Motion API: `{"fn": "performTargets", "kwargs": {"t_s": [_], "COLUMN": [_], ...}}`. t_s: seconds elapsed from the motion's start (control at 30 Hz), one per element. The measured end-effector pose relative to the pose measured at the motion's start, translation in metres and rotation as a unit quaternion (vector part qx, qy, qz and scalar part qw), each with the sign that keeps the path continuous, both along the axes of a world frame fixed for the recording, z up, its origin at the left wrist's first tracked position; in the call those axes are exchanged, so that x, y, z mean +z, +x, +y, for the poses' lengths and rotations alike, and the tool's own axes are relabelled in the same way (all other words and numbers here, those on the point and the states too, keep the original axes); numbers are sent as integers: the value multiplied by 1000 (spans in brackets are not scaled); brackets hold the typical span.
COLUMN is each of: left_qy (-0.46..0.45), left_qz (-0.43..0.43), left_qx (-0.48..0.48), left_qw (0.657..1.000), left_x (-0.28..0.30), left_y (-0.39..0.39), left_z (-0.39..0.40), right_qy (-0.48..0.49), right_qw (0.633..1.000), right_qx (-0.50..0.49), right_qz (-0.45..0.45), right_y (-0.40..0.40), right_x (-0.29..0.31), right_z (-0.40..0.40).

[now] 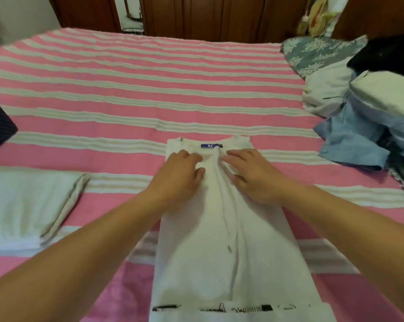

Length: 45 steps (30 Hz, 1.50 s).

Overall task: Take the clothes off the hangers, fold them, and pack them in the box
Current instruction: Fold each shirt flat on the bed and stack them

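— Where does the white cotton T-shirt with the blue neck label (222, 240) lie?

— In the lower centre of the frame, folded into a long strip on the pink-and-white striped bedspread (126, 94).

— And the hands?

— Both rest flat near its collar, fingers relaxed and spread: the left hand (180, 180) left of the middle crease, the right hand (254, 175) right of it.

— Anything else?

— A folded white cloth (27, 205) at left; a heap of blue, white and black clothes (363, 117) at right.

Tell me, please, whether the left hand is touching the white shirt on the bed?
Touching. The head view shows the left hand resting flat on the white shirt just below its collar.
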<state>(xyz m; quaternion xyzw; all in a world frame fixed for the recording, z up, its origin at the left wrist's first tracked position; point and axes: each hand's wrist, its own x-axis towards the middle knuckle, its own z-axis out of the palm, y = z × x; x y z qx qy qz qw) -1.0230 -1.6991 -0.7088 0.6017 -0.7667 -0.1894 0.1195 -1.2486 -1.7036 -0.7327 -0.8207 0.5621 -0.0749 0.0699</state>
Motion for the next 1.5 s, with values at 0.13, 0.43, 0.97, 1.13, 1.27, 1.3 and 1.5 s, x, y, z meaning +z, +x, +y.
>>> {"fn": "performTargets", "kwargs": {"t_s": [0.13,0.43,0.97,1.13,1.27,1.3,1.5], "left_qy": [96,327,185,-84,4,-19,-29], "left_qz": [133,494,116,-118,-239,-257,-212], "left_qx": [50,136,37,-244,-273,-254,-53], "left_qw": [985,794,975,959,932,932,975], "left_x": [-2,-4,19,-28,-45,-42,-57], "left_y": [-35,-40,-5,-16,-14,-12,22], "left_z": [-18,-10,67,33,14,1,-122], "right_qy": [72,36,-60,-126,-42,-1,-8], "right_qw": [993,966,995,988,993,992,993], "right_qx": [-37,-37,-82,-57,-94,-107,-104], "right_qz": [-84,-252,-4,73,66,70,49], "right_y": [3,6,46,41,0,-16,-36], "right_x": [1,24,-25,-35,-26,-25,-45], "right_z": [-64,-86,-88,-86,-100,-105,-118]}}
